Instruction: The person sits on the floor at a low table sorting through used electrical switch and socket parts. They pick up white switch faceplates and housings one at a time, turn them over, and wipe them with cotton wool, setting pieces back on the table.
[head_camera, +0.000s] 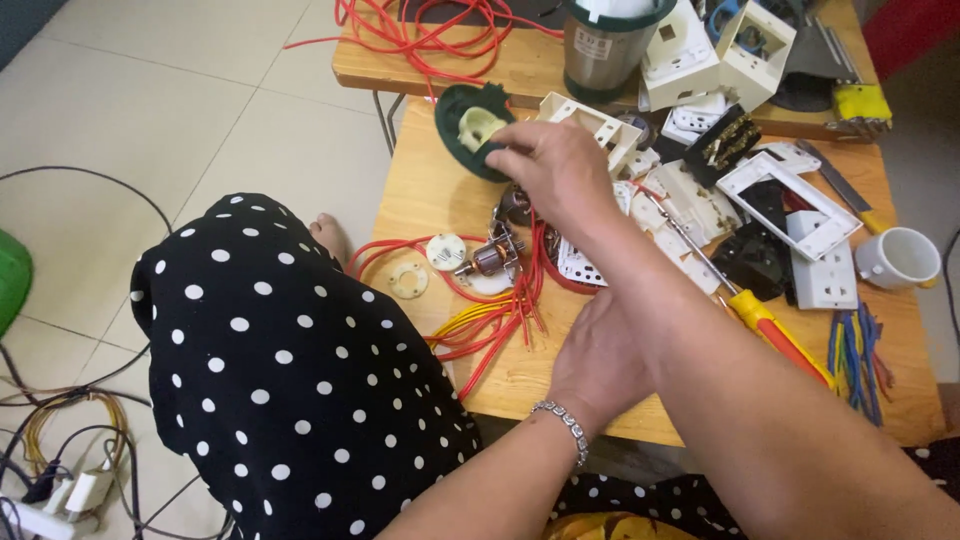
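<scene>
My right hand (555, 170) reaches over the small wooden table (425, 185) and grips the rim of a dark green round housing (462, 112) with a cream part inside. My left hand (600, 362), with a bracelet at the wrist, rests on the table's near edge under my right forearm, and its fingers are hidden. Just left of it lie red and yellow wires (495, 318). A small motor armature (490, 258) and two white discs (445, 250) sit between the hands.
A screwdriver with a yellow and red handle (775, 335), white socket plates (790, 195), a white cup (900, 258) and coloured wire offcuts (855, 355) crowd the right side. A metal canister (605, 45) and a red wire coil (430, 30) are on the far table. Cables lie on the floor (60, 430).
</scene>
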